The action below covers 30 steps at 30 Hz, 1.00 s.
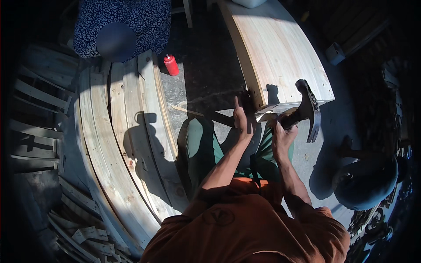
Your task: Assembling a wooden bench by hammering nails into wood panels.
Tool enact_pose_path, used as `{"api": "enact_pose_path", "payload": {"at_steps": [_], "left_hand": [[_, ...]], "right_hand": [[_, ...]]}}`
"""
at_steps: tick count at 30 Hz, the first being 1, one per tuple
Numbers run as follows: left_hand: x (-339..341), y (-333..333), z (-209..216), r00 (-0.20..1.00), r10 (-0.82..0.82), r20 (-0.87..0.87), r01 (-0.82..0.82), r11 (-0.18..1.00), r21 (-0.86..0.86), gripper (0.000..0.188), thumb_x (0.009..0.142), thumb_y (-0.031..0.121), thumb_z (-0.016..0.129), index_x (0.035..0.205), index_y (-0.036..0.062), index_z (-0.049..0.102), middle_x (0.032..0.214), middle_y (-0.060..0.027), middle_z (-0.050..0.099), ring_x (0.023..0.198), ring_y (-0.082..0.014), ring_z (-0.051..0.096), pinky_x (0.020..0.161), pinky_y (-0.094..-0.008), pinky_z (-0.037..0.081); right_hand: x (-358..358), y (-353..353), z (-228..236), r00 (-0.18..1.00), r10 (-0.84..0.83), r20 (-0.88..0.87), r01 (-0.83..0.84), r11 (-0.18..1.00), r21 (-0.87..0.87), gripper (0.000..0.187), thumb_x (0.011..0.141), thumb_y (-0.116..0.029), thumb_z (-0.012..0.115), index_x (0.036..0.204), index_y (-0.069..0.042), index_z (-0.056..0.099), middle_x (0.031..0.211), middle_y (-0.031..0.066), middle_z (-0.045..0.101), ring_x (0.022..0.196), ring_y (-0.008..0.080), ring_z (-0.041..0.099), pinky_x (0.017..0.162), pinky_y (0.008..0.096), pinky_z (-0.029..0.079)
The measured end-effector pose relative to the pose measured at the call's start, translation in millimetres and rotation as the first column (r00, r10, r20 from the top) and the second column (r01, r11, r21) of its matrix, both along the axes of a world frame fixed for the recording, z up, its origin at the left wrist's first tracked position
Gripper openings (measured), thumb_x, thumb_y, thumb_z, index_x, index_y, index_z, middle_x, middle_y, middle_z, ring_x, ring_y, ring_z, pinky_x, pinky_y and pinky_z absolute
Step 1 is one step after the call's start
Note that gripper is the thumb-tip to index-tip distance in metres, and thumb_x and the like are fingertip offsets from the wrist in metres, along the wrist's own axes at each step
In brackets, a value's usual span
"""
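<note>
My right hand (284, 135) is closed around the dark handle of a claw hammer (314, 115). The hammer's metal head hangs out to the right, just off the near end of a pale wooden box-like piece (285, 48). Close to that piece's near left corner is my left hand (244, 119), apparently empty, with one digit stretched upward. Its other fingers lie in deep shadow, so whether they touch the wood is hard to see. A pale strip shows between my hands beneath the wood's near edge.
Long pale planks (118, 140) lie side by side on my left. Beyond them sits a person in a blue patterned top (144, 22). A red bottle (171, 65) stands near the planks. A blue-grey rounded seat (366, 184) is at right; scrap wood (90, 236) lies lower left.
</note>
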<state>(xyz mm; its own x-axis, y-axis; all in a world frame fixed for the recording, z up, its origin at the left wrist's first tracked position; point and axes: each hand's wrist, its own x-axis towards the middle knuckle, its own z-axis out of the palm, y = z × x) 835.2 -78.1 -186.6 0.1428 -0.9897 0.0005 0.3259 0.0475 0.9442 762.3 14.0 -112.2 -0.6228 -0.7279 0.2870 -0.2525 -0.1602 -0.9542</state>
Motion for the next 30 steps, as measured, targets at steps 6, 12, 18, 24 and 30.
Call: {"api": "enact_pose_path", "payload": {"at_steps": [6,12,18,24,30], "left_hand": [[19.1,12.2,36.0,0.996,-0.039,0.082,0.048,0.993,-0.108,0.030,0.098,0.015,0.048,0.125,0.0010,0.052,0.114,-0.0220,0.064,0.107,-0.0363,0.061,0.093,-0.0414,0.045],[61.1,5.5,81.2,0.992,0.032,0.122,-0.009,0.983,-0.183,0.021,0.096,0.010,0.059,0.114,-0.0004,0.055,0.103,-0.0142,0.070,0.096,-0.0195,0.066,0.081,-0.0318,0.050],[76.3,-18.0,141.5,0.946,-0.264,0.190,0.315,0.888,-0.334,0.016,0.092,0.011,0.067,0.101,-0.0023,0.067,0.093,-0.0026,0.070,0.083,-0.0046,0.058,0.077,-0.0211,0.046],[60.6,-35.3,136.4,0.824,-0.500,0.267,0.565,0.758,-0.327,0.015,0.087,0.008,0.072,0.098,-0.0009,0.069,0.088,-0.0003,0.069,0.080,-0.0036,0.059,0.073,-0.0203,0.047],[56.9,-34.5,144.4,0.795,-0.571,0.206,0.606,0.726,-0.325,0.025,0.085,0.005,0.073,0.107,-0.0014,0.063,0.089,-0.0050,0.071,0.087,-0.0074,0.063,0.082,-0.0222,0.050]], "right_hand": [[26.4,-21.8,6.4,0.997,-0.057,-0.050,0.058,0.998,0.005,0.025,0.091,-0.019,0.070,0.088,-0.002,0.052,0.074,0.0019,0.055,0.061,0.0080,0.050,0.052,0.0253,0.041],[19.4,0.0,12.5,0.969,-0.025,0.247,0.044,0.996,-0.073,0.033,0.095,-0.031,0.064,0.080,-0.006,0.048,0.058,0.0024,0.050,0.050,0.0110,0.048,0.048,0.0276,0.040],[16.1,21.2,18.1,0.979,-0.097,0.182,0.096,0.995,0.013,0.025,0.094,-0.023,0.064,0.083,-0.005,0.050,0.060,0.0034,0.052,0.049,0.0111,0.049,0.048,0.0267,0.041],[13.6,33.7,21.1,0.989,-0.105,0.108,0.102,0.994,0.030,0.018,0.092,-0.018,0.062,0.084,-0.003,0.055,0.061,0.0028,0.055,0.050,0.0102,0.051,0.047,0.0249,0.038],[8.5,45.1,19.5,0.994,-0.052,0.097,0.047,0.998,0.050,0.014,0.090,-0.013,0.065,0.087,-0.002,0.056,0.061,0.0011,0.055,0.050,0.0088,0.052,0.046,0.0249,0.039]]}}
